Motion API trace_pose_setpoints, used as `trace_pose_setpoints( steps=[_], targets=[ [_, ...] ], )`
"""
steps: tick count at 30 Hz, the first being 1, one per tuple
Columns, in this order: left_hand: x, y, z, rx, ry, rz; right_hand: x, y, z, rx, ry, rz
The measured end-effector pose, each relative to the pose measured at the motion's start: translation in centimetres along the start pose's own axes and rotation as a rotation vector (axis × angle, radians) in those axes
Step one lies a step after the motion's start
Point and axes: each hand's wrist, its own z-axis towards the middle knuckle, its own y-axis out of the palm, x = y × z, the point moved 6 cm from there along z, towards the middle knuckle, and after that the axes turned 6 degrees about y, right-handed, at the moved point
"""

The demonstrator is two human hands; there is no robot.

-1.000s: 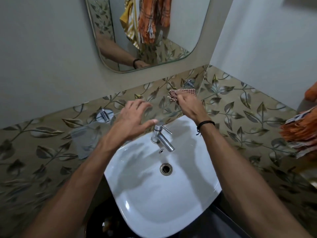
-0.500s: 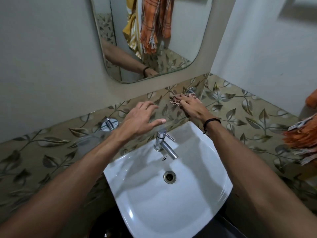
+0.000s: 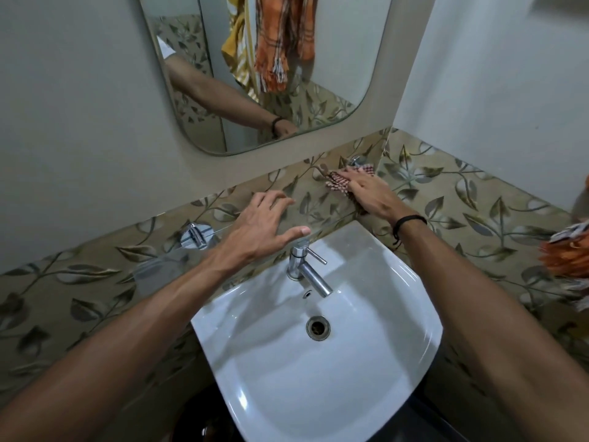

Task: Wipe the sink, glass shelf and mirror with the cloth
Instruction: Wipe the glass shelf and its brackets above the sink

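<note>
Head: cloth [image 3: 338,183] lengthwise along shelf [image 3: 159,269], under right hand [image 3: 371,194]

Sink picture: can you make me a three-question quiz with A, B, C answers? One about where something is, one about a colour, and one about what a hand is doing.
1. Where is the cloth?
A. Hanging from a hook.
B. Under the right hand, at the right end of the glass shelf.
C. On the floor.

2. What colour is the sink?
A. White.
B. Green.
C. Black.

3. What is the left hand doing?
A. Making a fist.
B. Holding a bottle.
C. Spread open, holding nothing.

Answers:
1 B: the checked cloth peeks out from under flat fingers near the wall corner.
2 A: the whole bowl is glossy white.
3 C: its fingers and thumb are splayed with nothing in them.
</note>
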Motion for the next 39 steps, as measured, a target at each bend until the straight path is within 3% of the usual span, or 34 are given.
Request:
trace_pose_setpoints(
  steps=[3,8,15,22,30,36,39],
  targets=[
    [0.0,0.3,0.1,-0.014,-0.003,0.007,0.3,0.0,1.1,0.039,0.071,-0.02],
    [0.1,0.4,0.2,-0.026,-0.006,-0.006,-2.9,0.6,-2.3,0.272,0.147,-0.013],
    [0.1,0.2,0.2,-0.025,0.007,-0.015,-1.8,-0.1,-1.8,0.355,0.198,-0.018],
    [0.2,0.4,0.4,-0.045,0.003,-0.004,-0.4,-0.4,0.3,0.289,0.2,-0.009],
    [0.1,0.4,0.4,-0.044,0.001,-0.008,-0.4,0.7,-2.1,0.392,0.211,-0.016],
    [0.1,0.7,0.5,-0.076,-0.008,0.006,1.0,-0.3,0.7,0.222,0.227,-0.009],
    [0.1,0.8,0.4,-0.092,-0.01,0.004,1.6,-0.1,0.2,0.247,0.202,-0.008]
  ],
)
